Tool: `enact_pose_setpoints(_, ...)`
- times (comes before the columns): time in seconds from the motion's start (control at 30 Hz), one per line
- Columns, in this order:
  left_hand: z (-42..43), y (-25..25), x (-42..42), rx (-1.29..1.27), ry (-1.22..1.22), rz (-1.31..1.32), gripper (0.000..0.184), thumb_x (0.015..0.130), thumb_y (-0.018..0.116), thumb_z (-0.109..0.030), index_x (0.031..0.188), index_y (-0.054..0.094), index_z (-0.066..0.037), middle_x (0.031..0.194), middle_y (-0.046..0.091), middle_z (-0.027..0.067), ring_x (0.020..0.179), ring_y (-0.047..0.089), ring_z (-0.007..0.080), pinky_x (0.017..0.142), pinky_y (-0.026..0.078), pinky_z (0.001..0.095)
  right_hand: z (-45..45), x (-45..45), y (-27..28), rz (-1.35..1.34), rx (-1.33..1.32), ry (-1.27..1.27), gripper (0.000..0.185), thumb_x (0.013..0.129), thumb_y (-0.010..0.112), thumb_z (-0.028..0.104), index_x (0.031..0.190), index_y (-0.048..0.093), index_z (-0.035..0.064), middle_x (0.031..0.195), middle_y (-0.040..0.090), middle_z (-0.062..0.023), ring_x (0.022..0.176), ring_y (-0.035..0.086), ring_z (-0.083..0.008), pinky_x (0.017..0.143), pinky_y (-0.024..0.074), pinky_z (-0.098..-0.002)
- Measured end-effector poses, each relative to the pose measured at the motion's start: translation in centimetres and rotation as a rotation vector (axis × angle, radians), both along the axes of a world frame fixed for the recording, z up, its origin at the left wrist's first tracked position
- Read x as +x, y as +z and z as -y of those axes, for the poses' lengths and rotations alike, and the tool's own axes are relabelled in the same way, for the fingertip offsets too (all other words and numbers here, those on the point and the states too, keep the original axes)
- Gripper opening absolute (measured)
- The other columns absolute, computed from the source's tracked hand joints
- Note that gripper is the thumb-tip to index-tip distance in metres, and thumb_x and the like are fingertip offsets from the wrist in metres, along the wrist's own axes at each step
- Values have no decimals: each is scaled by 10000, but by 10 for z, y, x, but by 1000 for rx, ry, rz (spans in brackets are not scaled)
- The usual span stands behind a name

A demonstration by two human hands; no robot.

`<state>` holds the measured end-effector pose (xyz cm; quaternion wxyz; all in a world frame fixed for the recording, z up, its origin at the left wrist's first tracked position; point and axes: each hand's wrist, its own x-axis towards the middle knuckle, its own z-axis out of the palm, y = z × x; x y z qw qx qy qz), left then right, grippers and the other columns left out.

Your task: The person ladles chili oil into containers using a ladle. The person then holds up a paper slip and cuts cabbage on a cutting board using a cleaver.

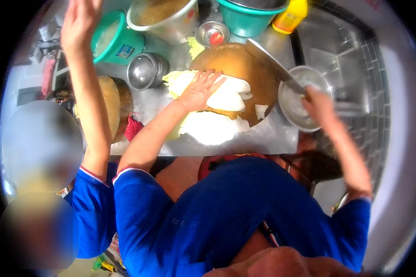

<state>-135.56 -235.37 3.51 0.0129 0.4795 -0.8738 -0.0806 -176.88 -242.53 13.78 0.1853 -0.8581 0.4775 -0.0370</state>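
Note:
My left hand [200, 92] lies with fingers spread on a stack of pale Chinese cabbage leaves [231, 95], holding them down on a round wooden chopping board [259, 69]. My right hand [317, 105] is closed around the handle of a large kitchen knife [275, 63]. The blade is raised, slanting up and left across the board's right edge, apart from the leaves. A small white cabbage piece [261, 111] sits near the board's lower right. More leaves [212, 129], bright with glare, lie along the near edge.
Beside the board at right is a metal bowl [285, 104]. Behind stand green tubs [252, 23], a white tub [164, 23], a small steel bowl [212, 33] and a yellow bottle [290, 17]. Stacked metal bowls [145, 71] are left. A co-worker's arm [90, 92] reaches up at far left.

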Motion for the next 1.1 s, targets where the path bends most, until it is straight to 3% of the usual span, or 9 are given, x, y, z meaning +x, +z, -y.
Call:
enact_pose_setpoints(0.1, -17, 1, -10, -77, 57, 128, 866, 763, 693, -106, 1541, 313, -144, 1588, 303, 136, 1475, 257, 364, 1196, 209, 558, 16, 35, -55, 181, -255, 80, 233, 882, 595, 109, 1105, 535, 82, 984, 621, -189, 852, 656, -378, 717, 536, -489)
enact_pose_setpoints(0.2, -31, 1, -14, -124, 132, 114, 748, 830, 551, -9, 1532, 341, -157, 1586, 309, 147, 1480, 245, 366, 1189, 215, 567, 23, 75, -90, -22, -214, 26, 260, 868, 598, 95, 1125, 552, 90, 975, 607, -175, 869, 645, -381, 752, 532, -487)
enact_pose_setpoints(0.3, -49, 12, -20, -138, 184, 108, 760, 816, 565, -14, 1529, 345, -157, 1579, 315, 166, 1476, 251, 380, 1185, 221, 577, 24, 89, -127, 65, -174, 63, 289, 855, 623, 105, 1138, 565, 88, 1006, 583, -177, 987, 608, -387, 821, 516, -475)
enact_pose_setpoints(0.43, -106, -10, -42, -340, 133, -356, 503, 799, 608, -62, 1297, 551, -13, 1264, 555, 194, 1175, 537, 361, 998, 447, 478, 10, 81, -142, 231, -158, 74, 406, 848, 672, 147, 1232, 559, 74, 1144, 547, -203, 1123, 527, -404, 928, 466, -475)
enact_pose_setpoints(0.53, -149, -30, -58, -240, 186, -284, 541, 777, 585, -54, 1315, 541, -23, 1292, 523, 216, 1216, 505, 380, 1055, 412, 496, -38, 82, -103, 244, -204, 235, 563, 837, 725, 236, 1339, 526, 74, 1289, 500, -226, 1183, 507, -411, 1005, 441, -464)
enact_pose_setpoints(0.6, -160, -61, -56, -234, 262, -148, 560, 806, 556, -58, 1362, 500, -41, 1345, 483, 229, 1266, 451, 382, 1101, 353, 509, -56, 75, -124, 110, 150, 227, 699, 760, 809, 299, 1358, 514, 90, 1358, 463, -247, 1231, 466, -446, 1057, 407, -488)
enact_pose_setpoints(0.8, -147, -67, -37, -295, 255, -236, 395, 808, 582, -113, 1200, 623, -89, 1203, 573, 111, 1177, 516, 283, 1005, 412, 414, -57, 82, -156, 372, -121, 313, 487, 627, 708, 63, 1088, 560, 8, 1068, 520, -219, 1008, 486, -444, 859, 428, -521)
enact_pose_setpoints(0.97, -141, -59, -27, -253, 218, -313, 325, 792, 596, -124, 1100, 687, -73, 1073, 609, 73, 1048, 555, 257, 929, 441, 386, -73, 70, -166, 465, -77, 30, 454, 653, 732, 39, 1085, 592, 11, 1054, 573, -210, 993, 556, -416, 880, 464, -463)
enact_pose_setpoints(1.1, -112, -44, -38, -454, 270, -400, 264, 782, 611, -136, 1021, 700, -66, 966, 580, 68, 952, 550, 254, 846, 455, 372, -104, 83, -108, 573, 75, -189, 471, 674, 765, 45, 1115, 602, 20, 1084, 600, -181, 1017, 601, -363, 904, 483, -406)
